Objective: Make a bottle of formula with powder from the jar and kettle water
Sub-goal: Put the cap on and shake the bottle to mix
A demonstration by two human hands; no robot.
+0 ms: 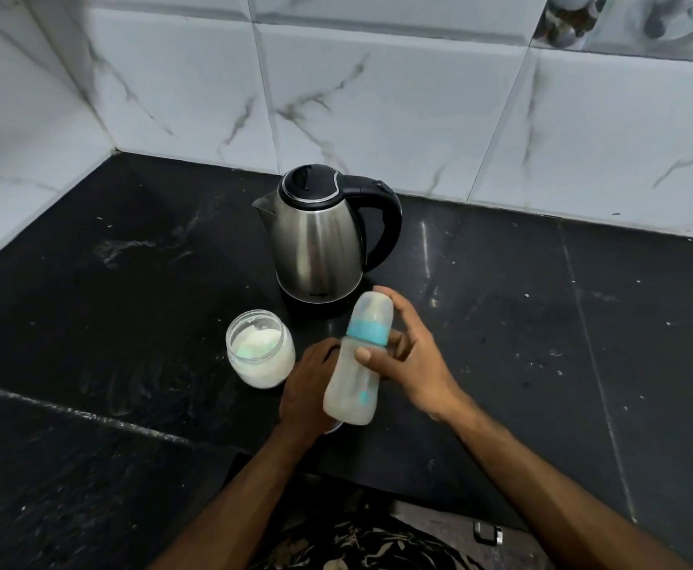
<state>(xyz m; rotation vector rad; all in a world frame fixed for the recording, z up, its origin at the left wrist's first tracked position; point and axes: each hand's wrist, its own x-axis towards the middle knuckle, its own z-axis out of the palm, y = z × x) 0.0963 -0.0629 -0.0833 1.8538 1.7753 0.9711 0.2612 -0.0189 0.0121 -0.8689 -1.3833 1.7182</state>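
My right hand (pixel 417 366) grips a frosted baby bottle (pixel 351 384) with a blue collar, lifted off the counter and tilted, its capped top pointing toward the kettle. Just left of and behind the bottle, my left hand (pixel 303 384) lies palm down with fingers curled over a round lid (pixel 335 427); only a shiny bit of its rim shows. The open glass jar (pixel 260 355) of white powder stands left of my hands. The steel kettle (pixel 316 240), with black lid and handle, sits on its base behind them, spout to the left.
The black stone counter (pixel 110 322) meets white marble-look tiled walls (pixel 377 96) at the back and left. Its front edge runs just below my forearms. A small dark and metal object (pixel 487 532) lies on the floor at lower right.
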